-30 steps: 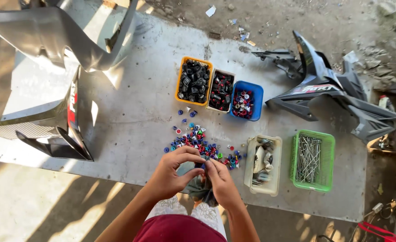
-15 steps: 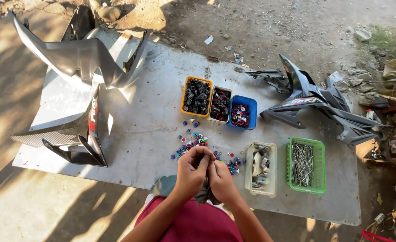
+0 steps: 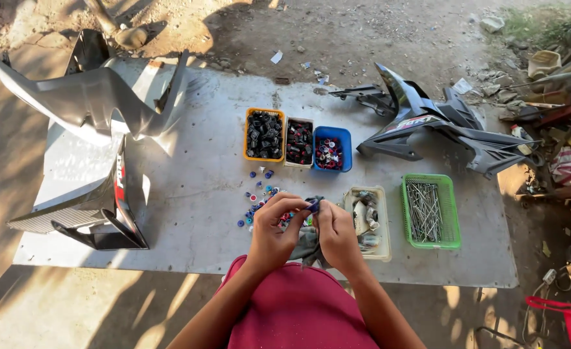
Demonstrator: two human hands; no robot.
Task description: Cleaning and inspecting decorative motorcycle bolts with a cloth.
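My grey sheet-metal table point(image 3: 201, 194) carries grey plastic fairing panels point(image 3: 98, 110), five small trays point(image 3: 298, 142) and scattered coloured caps point(image 3: 259, 194). The green basket point(image 3: 450, 213) holds nails, I think.

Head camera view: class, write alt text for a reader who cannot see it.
Both hands, left hand and right hand, hold a grey cloth and a small blue cap over a grey table. Beyond lie scattered coloured caps, small sorting trays and a green basket of nails.

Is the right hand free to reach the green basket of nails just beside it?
Probably not at once: the right hand grips a grey cloth with the left hand. The path to the green basket crosses only the beige tray.
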